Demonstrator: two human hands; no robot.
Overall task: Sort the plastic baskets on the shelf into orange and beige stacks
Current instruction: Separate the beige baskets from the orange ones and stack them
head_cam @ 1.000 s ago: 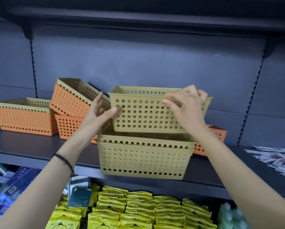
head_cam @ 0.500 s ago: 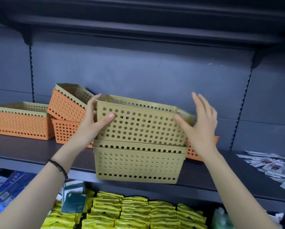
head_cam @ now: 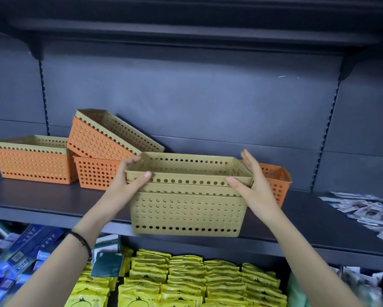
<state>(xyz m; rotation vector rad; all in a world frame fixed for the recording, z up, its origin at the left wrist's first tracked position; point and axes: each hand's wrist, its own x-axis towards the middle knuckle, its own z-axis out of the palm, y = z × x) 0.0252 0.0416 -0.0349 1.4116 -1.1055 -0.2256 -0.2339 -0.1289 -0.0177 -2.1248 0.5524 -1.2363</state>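
Two beige baskets stand nested at the shelf's front middle: the top beige basket [head_cam: 186, 168] sits deep inside the lower beige basket [head_cam: 186, 213]. My left hand [head_cam: 128, 185] grips the top basket's left corner, thumb on the front rim and fingers curled over the side. Against its right end lies my right hand [head_cam: 252, 187], fingers straight and thumb touching the front rim. At the far left an orange basket [head_cam: 33, 166] holds a beige one [head_cam: 31, 141]. A tilted orange basket [head_cam: 90, 142] with a beige liner [head_cam: 121, 127] leans on another orange basket [head_cam: 95, 172].
One more orange basket [head_cam: 277, 180] stands behind my right hand. Loose printed packets [head_cam: 367, 210] lie on the dark shelf [head_cam: 53, 202] at the right. On the level below are yellow packets [head_cam: 186, 282] and blue boxes [head_cam: 19, 251]. The upper shelf hangs overhead.
The top beige basket has dropped from tilted above the lower one to fully nested in it. My right hand let go of its rim and now lies flat against its side.
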